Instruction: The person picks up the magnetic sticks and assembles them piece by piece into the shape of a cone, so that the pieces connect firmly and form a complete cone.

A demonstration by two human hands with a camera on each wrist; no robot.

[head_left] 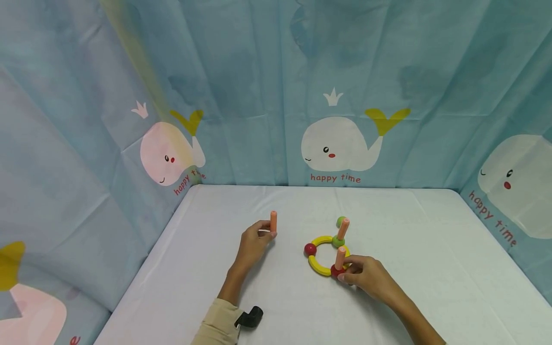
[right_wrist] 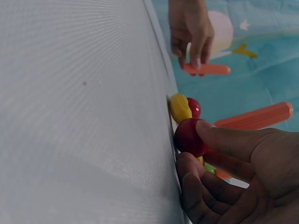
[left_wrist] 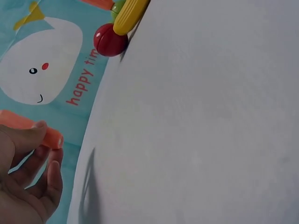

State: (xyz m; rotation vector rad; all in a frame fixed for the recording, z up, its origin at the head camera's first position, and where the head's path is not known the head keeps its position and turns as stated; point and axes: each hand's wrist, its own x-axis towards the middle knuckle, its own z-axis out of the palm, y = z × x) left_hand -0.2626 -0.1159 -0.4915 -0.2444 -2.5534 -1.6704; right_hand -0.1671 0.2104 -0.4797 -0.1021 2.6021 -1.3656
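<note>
My left hand [head_left: 252, 247] pinches an orange stick [head_left: 273, 221] upright between thumb and fingers, to the left of a ring of yellow curved pieces [head_left: 318, 266] and balls. At the ring's near side, my right hand [head_left: 371, 278] grips a red ball [right_wrist: 189, 137], the thumb on one side and fingers on the other. A second orange stick [head_left: 340, 258] stands up from that ball. Farther back, a third orange stick [head_left: 343, 229] rises, slightly tilted, from a green ball [head_left: 338, 241]. Another red ball [head_left: 310, 249] joins the yellow pieces at the left. My right hand hides part of the ring.
Behind the ring lies one more green ball [head_left: 340, 221], partly covered by a stick. A white cloth covers the table [head_left: 207, 230]. Blue curtains [head_left: 258, 96] printed with whales hang along the back and sides. A black device [head_left: 250, 317] sits at my left sleeve.
</note>
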